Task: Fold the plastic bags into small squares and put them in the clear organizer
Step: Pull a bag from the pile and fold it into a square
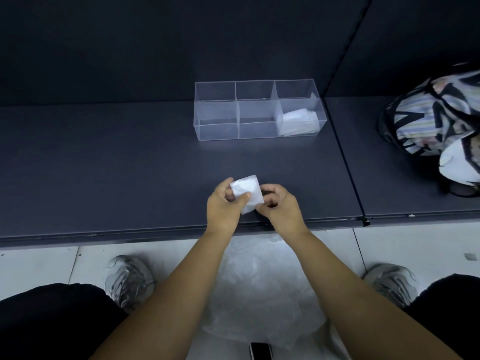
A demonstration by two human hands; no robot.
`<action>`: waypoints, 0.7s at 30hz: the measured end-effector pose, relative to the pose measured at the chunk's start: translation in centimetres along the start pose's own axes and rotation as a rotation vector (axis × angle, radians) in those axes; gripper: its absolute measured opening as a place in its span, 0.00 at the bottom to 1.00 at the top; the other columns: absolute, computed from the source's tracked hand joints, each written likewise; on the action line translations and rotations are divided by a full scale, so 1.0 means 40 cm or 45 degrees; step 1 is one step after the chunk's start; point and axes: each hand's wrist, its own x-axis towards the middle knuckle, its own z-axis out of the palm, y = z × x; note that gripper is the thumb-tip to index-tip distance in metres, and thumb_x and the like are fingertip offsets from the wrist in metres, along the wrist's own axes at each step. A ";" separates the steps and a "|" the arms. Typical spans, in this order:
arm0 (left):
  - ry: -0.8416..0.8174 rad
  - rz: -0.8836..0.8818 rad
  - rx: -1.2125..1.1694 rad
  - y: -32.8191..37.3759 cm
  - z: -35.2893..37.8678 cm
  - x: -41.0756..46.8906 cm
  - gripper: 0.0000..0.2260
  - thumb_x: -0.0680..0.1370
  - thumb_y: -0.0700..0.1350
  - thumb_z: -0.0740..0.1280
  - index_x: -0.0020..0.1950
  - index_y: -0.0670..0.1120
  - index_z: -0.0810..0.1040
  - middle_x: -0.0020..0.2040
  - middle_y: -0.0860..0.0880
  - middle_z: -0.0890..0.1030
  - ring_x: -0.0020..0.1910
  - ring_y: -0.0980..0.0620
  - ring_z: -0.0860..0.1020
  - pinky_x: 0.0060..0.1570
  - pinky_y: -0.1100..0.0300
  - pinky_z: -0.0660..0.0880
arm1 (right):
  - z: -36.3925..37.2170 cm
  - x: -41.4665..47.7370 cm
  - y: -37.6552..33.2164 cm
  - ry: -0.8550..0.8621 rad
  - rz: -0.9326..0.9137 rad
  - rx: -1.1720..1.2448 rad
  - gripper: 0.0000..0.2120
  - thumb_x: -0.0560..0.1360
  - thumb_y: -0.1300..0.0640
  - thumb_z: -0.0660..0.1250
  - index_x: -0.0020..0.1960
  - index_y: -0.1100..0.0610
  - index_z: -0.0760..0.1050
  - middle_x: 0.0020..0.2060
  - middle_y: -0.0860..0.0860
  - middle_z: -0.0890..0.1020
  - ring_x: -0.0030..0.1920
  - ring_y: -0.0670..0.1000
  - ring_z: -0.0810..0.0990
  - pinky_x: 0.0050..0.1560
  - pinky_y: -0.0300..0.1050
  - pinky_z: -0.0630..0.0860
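Observation:
A white plastic bag folded to a small square (247, 189) is held just above the front of the dark shelf (117, 165). My left hand (225, 206) pinches its left side with the thumb on top. My right hand (279, 203) grips its right lower edge. The clear organizer (217, 132), with six compartments, stands farther back on the shelf. Its front right compartment holds folded white bags (298, 122); the other compartments look empty. More loose white plastic bags (262, 289) lie on the floor between my feet.
A patterned black, white and striped bag (436, 118) sits on the neighbouring shelf panel at the right. My grey shoes (127, 279) stand on the pale tiled floor. A small dark object (260, 350) lies at the bottom edge.

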 end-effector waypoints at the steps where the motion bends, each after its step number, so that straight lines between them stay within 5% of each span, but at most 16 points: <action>1: -0.002 0.010 0.006 0.006 -0.002 0.001 0.17 0.73 0.40 0.73 0.61 0.45 0.78 0.48 0.46 0.81 0.44 0.55 0.78 0.44 0.70 0.75 | 0.000 0.000 -0.001 -0.007 -0.004 -0.013 0.18 0.70 0.69 0.71 0.55 0.53 0.74 0.40 0.53 0.83 0.37 0.43 0.78 0.42 0.34 0.73; 3: -0.019 0.066 0.028 0.013 -0.011 -0.002 0.07 0.73 0.41 0.73 0.49 0.49 0.82 0.50 0.46 0.78 0.48 0.51 0.78 0.50 0.62 0.76 | -0.004 -0.001 -0.001 0.005 -0.024 -0.062 0.22 0.69 0.68 0.73 0.59 0.52 0.73 0.46 0.54 0.81 0.43 0.46 0.78 0.45 0.37 0.74; 6: -0.149 0.228 0.181 0.017 -0.025 -0.016 0.06 0.72 0.45 0.75 0.43 0.56 0.82 0.51 0.56 0.74 0.56 0.53 0.72 0.59 0.61 0.69 | -0.032 -0.008 -0.006 -0.030 -0.105 -0.132 0.34 0.67 0.65 0.76 0.68 0.45 0.68 0.61 0.47 0.66 0.58 0.44 0.72 0.56 0.31 0.71; 9: -0.337 0.373 0.257 0.019 -0.027 -0.037 0.08 0.70 0.45 0.76 0.41 0.58 0.81 0.49 0.59 0.76 0.57 0.57 0.69 0.59 0.65 0.63 | -0.060 -0.023 -0.013 -0.131 -0.250 -0.245 0.23 0.67 0.61 0.77 0.55 0.40 0.76 0.67 0.42 0.64 0.69 0.45 0.64 0.70 0.45 0.63; 13: -0.306 0.554 0.557 -0.008 -0.015 -0.067 0.19 0.66 0.48 0.79 0.54 0.54 0.78 0.53 0.59 0.75 0.54 0.58 0.70 0.57 0.65 0.63 | -0.061 -0.049 0.017 0.029 -0.460 -0.615 0.08 0.66 0.65 0.76 0.41 0.54 0.82 0.60 0.47 0.77 0.60 0.50 0.71 0.63 0.55 0.67; 16: -0.248 0.827 0.911 -0.060 -0.019 -0.088 0.31 0.68 0.53 0.76 0.68 0.48 0.71 0.67 0.54 0.71 0.67 0.55 0.66 0.69 0.67 0.50 | -0.061 -0.069 0.061 0.089 -0.605 -0.811 0.11 0.62 0.71 0.75 0.38 0.56 0.82 0.53 0.50 0.80 0.53 0.56 0.76 0.53 0.54 0.71; 21: -0.466 1.073 1.281 -0.103 -0.035 -0.082 0.32 0.73 0.51 0.70 0.74 0.44 0.66 0.75 0.49 0.64 0.77 0.51 0.55 0.75 0.55 0.42 | -0.050 -0.082 0.090 0.043 -0.718 -1.002 0.13 0.62 0.69 0.76 0.40 0.54 0.83 0.50 0.49 0.82 0.47 0.57 0.78 0.44 0.51 0.74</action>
